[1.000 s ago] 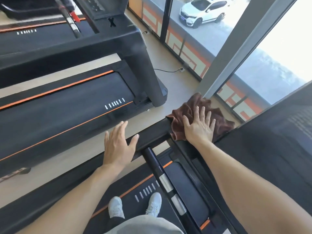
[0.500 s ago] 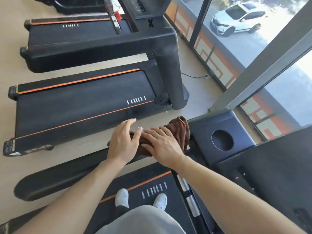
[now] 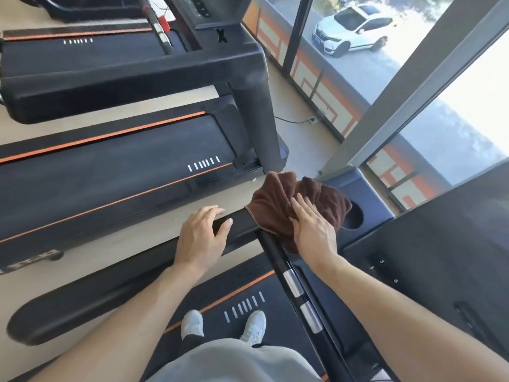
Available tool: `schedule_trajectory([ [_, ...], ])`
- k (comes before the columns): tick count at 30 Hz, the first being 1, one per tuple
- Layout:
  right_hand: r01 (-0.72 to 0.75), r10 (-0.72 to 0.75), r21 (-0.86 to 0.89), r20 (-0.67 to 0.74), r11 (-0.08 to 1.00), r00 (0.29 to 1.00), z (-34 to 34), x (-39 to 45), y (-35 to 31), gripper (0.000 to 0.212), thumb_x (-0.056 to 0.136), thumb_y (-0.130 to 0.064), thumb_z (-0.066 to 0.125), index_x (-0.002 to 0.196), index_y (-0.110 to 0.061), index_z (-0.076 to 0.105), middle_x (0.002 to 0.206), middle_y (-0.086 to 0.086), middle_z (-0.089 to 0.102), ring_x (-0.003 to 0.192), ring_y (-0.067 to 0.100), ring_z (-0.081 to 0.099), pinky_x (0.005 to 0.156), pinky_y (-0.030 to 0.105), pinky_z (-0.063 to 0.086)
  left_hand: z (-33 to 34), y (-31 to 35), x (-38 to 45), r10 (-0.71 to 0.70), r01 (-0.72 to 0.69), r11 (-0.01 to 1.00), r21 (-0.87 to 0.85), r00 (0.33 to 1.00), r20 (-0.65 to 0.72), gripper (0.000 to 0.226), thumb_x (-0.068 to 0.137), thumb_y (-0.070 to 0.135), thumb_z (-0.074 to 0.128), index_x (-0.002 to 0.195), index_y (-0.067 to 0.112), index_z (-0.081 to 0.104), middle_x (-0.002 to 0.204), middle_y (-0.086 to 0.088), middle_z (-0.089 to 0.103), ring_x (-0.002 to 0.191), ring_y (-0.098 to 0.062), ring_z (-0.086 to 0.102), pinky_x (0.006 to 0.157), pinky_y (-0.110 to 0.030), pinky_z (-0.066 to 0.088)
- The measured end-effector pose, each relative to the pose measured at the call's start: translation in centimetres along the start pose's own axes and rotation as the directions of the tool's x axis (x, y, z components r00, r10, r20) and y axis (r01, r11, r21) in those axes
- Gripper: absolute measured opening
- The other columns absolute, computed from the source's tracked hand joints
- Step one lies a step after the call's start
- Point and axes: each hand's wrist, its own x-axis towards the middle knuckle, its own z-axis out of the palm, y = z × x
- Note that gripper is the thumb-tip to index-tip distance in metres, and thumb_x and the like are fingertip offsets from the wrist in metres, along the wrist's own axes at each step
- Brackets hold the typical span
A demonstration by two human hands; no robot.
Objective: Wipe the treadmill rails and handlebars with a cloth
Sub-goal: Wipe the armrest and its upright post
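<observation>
Person is standing on a treadmill belt (image 3: 248,293), white shoes (image 3: 192,323) showing at bottom, both arms reaching fwd. Right hand (image 3: 314,230) is lying flat on a brown cloth (image 3: 278,205), fingers straight and spread, pressing it down rather than clutching it; grip is released, palm-down. The cloth is sitting bunched over the front end of the left handrail (image 3: 132,277), where that rail is meeting the console corner, w/ one edge draping over the rail's near side and the far side reaching twd the round cup holder (image 3: 355,219). Left hand (image 3: 201,235) is resting on the same rail just beside the cloth, not touching it; fingers are bending loosely over the far edge, thumb lying along the top, nothing being held. A slim black bar w/ silver sensor plates (image 3: 293,282) is running from under the cloth back twd the body. More treadmills (image 3: 110,166) are standing to the left on a pale floor (image 3: 300,139). Through the window at right a white car (image 3: 355,28) is sitting outside.
</observation>
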Motion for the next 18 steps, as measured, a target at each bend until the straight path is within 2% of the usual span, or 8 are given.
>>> schedule_trajectory([
  [2, -0.042, 0.042, 0.040, 0.007, 0.998, 0.999, 0.1, -1.1, -1.4, 0.046, 0.110, -0.022, 0.047, 0.156, -0.021, 0.046, 0.162, -0.001, 0.039, 0.151, 0.020, 0.035, 0.123, 0.035, 0.025, -0.1, 0.1, 0.1, 0.019, -0.018, 1.000, -0.017, 1.000, 0.007, 0.037, 0.101, 0.042, 0.052, 0.128, 0.019, 0.063, 0.136, 0.003, 0.061, 0.130, -0.016, 0.051, 0.111, -0.033, 0.036],
  [4, -0.102, 0.095, 0.120, 0.065, 0.988, 0.993, -0.2, -2.0, -3.0, 0.047, 0.110, -0.020, 0.046, 0.157, -0.023, 0.043, 0.163, -0.003, 0.038, 0.149, 0.022, 0.039, 0.122, 0.032, 0.027, -0.3, 0.2, 0.4, 0.054, -0.053, 0.998, -0.038, 0.998, 0.017, 0.037, 0.101, 0.041, 0.053, 0.129, 0.019, 0.062, 0.137, 0.003, 0.061, 0.130, -0.015, 0.052, 0.111, -0.032, 0.036],
  [6, -0.157, 0.132, 0.205, 0.128, 0.966, 0.983, -0.9, -3.0, -4.5, 0.047, 0.109, -0.017, 0.047, 0.155, -0.023, 0.046, 0.156, -0.003, 0.050, 0.141, 0.022, 0.051, 0.119, 0.028, 0.032, -0.5, 0.5, 0.7, 0.099, -0.096, 0.992, -0.083, 0.995, 0.027, 0.037, 0.101, 0.040, 0.053, 0.131, 0.020, 0.061, 0.137, 0.005, 0.060, 0.130, -0.014, 0.052, 0.110, -0.028, 0.036],
  [9, -0.111, 0.086, 0.100, 0.227, 0.989, 0.970, -3.2, -4.5, -5.8, 0.041, 0.107, -0.021, 0.049, 0.147, -0.028, 0.055, 0.131, 0.001, 0.071, 0.118, 0.030, 0.066, 0.101, 0.034, 0.049, -1.2, 1.0, 1.0, 0.169, -0.163, 0.977, -0.140, 0.985, 0.035, 0.035, 0.101, 0.038, 0.053, 0.131, 0.022, 0.061, 0.136, 0.007, 0.061, 0.128, -0.012, 0.052, 0.108, -0.025, 0.036],
  [12, -0.116, 0.113, -0.013, 0.348, 0.993, 0.931, -5.3, -5.3, -6.1, 0.038, 0.107, -0.034, 0.049, 0.144, -0.037, 0.056, 0.127, -0.003, 0.071, 0.115, 0.028, 0.065, 0.094, 0.034, 0.050, -1.5, 1.1, 1.6, 0.216, -0.208, 0.962, -0.176, 0.976, 0.033, 0.030, 0.101, 0.034, 0.055, 0.127, 0.022, 0.063, 0.131, 0.008, 0.064, 0.124, -0.011, 0.055, 0.109, -0.032, 0.043],
  [15, -0.098, 0.147, -0.135, 0.424, 0.986, 0.894, -5.4, -6.6, -6.1, 0.046, 0.102, -0.053, 0.050, 0.146, -0.046, 0.046, 0.144, -0.013, 0.058, 0.127, 0.021, 0.055, 0.097, 0.035, 0.048, -1.1, 1.4, 1.6, 0.255, -0.244, 0.946, -0.215, 0.966, 0.027, 0.023, 0.099, 0.026, 0.059, 0.120, 0.021, 0.067, 0.123, 0.008, 0.068, 0.115, -0.011, 0.058, 0.104, -0.033, 0.047],
  [16, -0.100, 0.177, -0.183, 0.476, 0.978, 0.861, -4.8, -7.2, -6.0, 0.058, 0.098, -0.060, 0.053, 0.152, -0.046, 0.037, 0.156, -0.014, 0.045, 0.136, 0.021, 0.046, 0.102, 0.037, 0.047, -0.9, 1.7, 1.5, 0.278, -0.263, 0.937, -0.230, 0.960, 0.033, 0.022, 0.097, 0.024, 0.061, 0.117, 0.021, 0.068, 0.119, 0.008, 0.069, 0.112, -0.012, 0.059, 0.101, -0.032, 0.048],
  [18, -0.146, 0.223, -0.176, 0.583, 0.973, 0.782, -2.9, -8.7, -5.8, 0.093, 0.090, -0.071, 0.058, 0.163, -0.043, 0.007, 0.172, -0.008, 0.011, 0.152, 0.025, 0.024, 0.114, 0.044, 0.039, 0.0, 2.2, 0.9, 0.312, -0.277, 0.915, -0.293, 0.947, 0.079, 0.020, 0.095, 0.023, 0.063, 0.113, 0.021, 0.069, 0.112, 0.009, 0.069, 0.106, -0.011, 0.061, 0.096, -0.032, 0.051],
])
